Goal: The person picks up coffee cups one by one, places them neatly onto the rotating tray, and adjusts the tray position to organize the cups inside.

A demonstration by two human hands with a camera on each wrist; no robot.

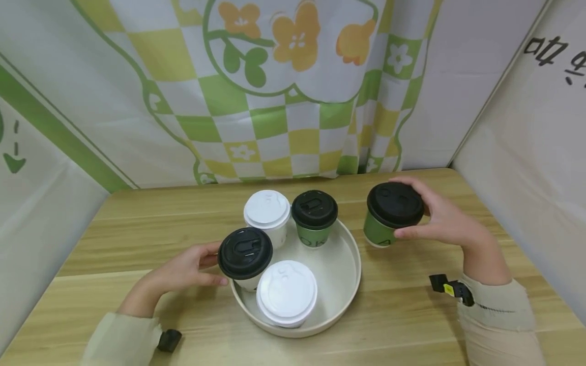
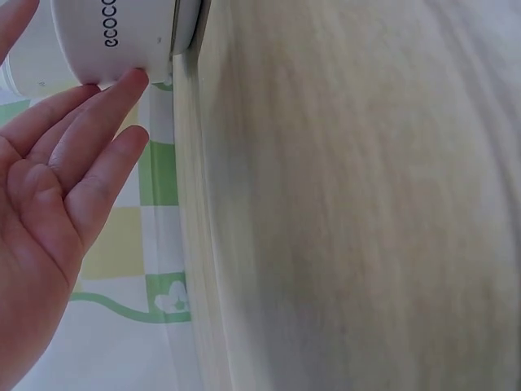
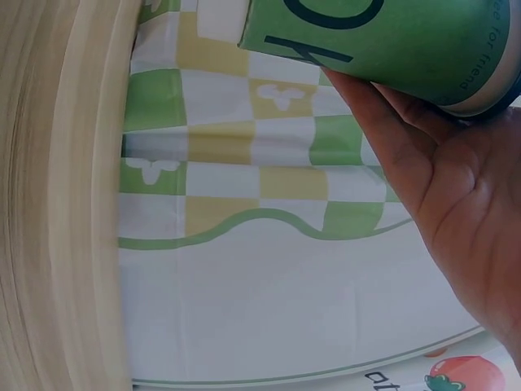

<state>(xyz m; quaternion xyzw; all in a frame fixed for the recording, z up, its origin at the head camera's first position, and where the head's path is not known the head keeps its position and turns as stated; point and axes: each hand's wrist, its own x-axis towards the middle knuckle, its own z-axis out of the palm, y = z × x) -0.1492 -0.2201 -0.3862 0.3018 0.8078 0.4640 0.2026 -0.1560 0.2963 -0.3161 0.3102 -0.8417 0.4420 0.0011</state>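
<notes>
My right hand (image 1: 437, 213) grips a green paper cup (image 1: 379, 231) with a black lid, thumb on the near side and fingers behind. In the right wrist view this cup (image 3: 399, 41) is raised above the tabletop, tilted in that picture. My left hand (image 1: 189, 267) is beside a white paper cup (image 1: 247, 283) with a black lid at the tray's left side. The left wrist view shows fairly straight fingers (image 2: 94, 134), their tips right at that cup's (image 2: 130, 37) wall. The round cream tray (image 1: 336, 264) lies beneath this cup.
Also on the tray are a white cup with a white lid (image 1: 267, 208) at the back, a green cup with a black lid (image 1: 315, 211), and a white-lidded cup (image 1: 287, 292) in front. A patterned curtain (image 1: 293, 122) hangs behind the wooden table (image 1: 403, 310).
</notes>
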